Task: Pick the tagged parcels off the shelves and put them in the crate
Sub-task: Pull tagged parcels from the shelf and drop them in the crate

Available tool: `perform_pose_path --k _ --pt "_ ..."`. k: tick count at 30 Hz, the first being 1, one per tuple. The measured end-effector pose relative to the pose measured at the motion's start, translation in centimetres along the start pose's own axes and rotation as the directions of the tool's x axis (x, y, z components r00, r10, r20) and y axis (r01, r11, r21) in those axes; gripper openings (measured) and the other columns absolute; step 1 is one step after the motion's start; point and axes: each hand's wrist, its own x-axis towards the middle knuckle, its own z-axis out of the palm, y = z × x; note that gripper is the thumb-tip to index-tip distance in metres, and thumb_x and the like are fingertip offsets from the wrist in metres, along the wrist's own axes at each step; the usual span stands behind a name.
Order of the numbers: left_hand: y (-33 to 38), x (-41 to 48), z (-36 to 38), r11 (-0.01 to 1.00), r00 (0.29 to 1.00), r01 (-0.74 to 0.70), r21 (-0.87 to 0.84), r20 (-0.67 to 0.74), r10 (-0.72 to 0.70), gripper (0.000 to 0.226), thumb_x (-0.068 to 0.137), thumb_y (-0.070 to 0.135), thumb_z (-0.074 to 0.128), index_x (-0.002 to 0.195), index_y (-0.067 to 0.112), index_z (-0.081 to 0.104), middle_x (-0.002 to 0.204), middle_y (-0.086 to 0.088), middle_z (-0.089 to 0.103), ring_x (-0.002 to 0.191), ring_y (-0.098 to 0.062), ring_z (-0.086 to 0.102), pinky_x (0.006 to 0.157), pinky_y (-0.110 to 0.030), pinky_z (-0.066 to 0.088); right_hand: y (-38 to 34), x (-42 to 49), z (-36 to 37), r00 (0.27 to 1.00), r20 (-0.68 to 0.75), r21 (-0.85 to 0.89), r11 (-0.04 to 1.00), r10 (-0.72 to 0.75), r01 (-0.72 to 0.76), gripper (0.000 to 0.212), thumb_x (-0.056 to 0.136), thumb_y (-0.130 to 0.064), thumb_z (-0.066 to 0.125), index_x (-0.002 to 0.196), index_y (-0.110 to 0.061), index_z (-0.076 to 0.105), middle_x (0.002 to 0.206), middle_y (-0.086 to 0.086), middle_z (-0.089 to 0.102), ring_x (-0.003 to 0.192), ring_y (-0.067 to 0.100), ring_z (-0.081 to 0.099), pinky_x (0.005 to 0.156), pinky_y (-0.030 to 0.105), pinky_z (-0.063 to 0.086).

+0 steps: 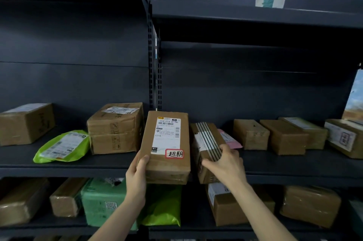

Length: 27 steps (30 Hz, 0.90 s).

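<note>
My L hand (pixel 137 172) grips the tagged box (pixel 167 146), thumb on top. R hand (pixel 225 164) clasps the striped box (pixel 206 140) beside it.

Middle shelf (pixel 284 164): tall open space above every parcel, up to the upper shelf (pixel 235 16), and a bare front strip at right, before the row of small brown boxes (pixel 284 136). Tagged box (pixel 167 146): hemmed in, with the large carton (pixel 115 128) just beside it on the left, the striped box (pixel 206 142) just beside it on the right and the slotted upright (pixel 155 64) behind. Lower shelf (pixel 196 227): crowded with parcels, low headroom under the middle shelf.
</note>
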Motion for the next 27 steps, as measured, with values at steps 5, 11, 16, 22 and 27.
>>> perform_pose_path --k 5,11,16,22,27 --pt "-0.3 -0.2 0.4 1.0 1.0 -0.006 -0.001 0.009 0.006 0.032 0.094 0.021 0.051 0.126 0.019 0.055 0.103 -0.002 0.06 0.103 -0.023 0.054 0.101 -0.048 0.043 1.4 0.1 -1.2 0.995 0.018 0.644 0.759 0.102 -0.09 0.048 0.078 -0.032 0.07 0.119 -0.019 0.048 0.106 0.002 0.059 0.094 0.018 0.058 0.079 0.034 0.05" --pt "-0.3 -0.4 0.5 1.0 0.998 0.012 0.005 0.069 -0.012 0.033 0.094 0.023 0.051 0.127 0.018 0.053 0.102 0.001 0.06 0.104 -0.024 0.053 0.101 -0.046 0.042 3.0 -0.5 0.1 0.985 0.169 0.847 0.508 0.025 -0.158 0.034 0.085 -0.02 0.062 0.118 -0.023 0.052 0.116 0.009 0.063 0.104 0.024 0.062 0.096 0.044 0.048" --pt "-0.2 -0.8 -0.2 0.993 0.972 0.051 0.102 0.222 -0.073 0.041 0.089 0.031 0.058 0.127 0.016 0.056 0.108 -0.002 0.065 0.099 -0.018 0.057 0.081 -0.031 0.044 4.8 -0.3 -0.3 0.973 0.228 0.794 0.583 -0.027 -0.17 0.034 0.09 -0.017 0.055 0.121 -0.03 0.051 0.116 0.003 0.063 0.106 0.015 0.059 0.09 0.031 0.046" --pt "-0.1 -0.7 -0.4 0.987 0.941 0.07 0.142 0.32 -0.113 0.051 0.08 0.035 0.066 0.128 0.022 0.055 0.116 -0.003 0.066 0.108 -0.021 0.059 0.091 -0.034 0.045 6.4 -0.5 0.3 0.964 0.264 0.795 0.574 -0.037 -0.196 0.046 0.09 -0.016 0.055 0.132 -0.032 0.047 0.127 0.003 0.059 0.121 0.02 0.051 0.111 0.044 0.033" --pt "0.0 -0.5 -0.3 0.988 0.93 0.086 0.125 0.345 -0.125 0.049 0.083 0.026 0.06 0.131 0.019 0.054 0.121 -0.006 0.066 0.114 -0.027 0.058 0.103 -0.042 0.042 6.5 -0.5 -0.3 0.971 0.216 0.817 0.563 -0.099 -0.124 0.049 0.091 -0.009 0.052 0.13 -0.038 0.045 0.121 -0.002 0.062 0.113 0.013 0.056 0.087 0.026 0.045"
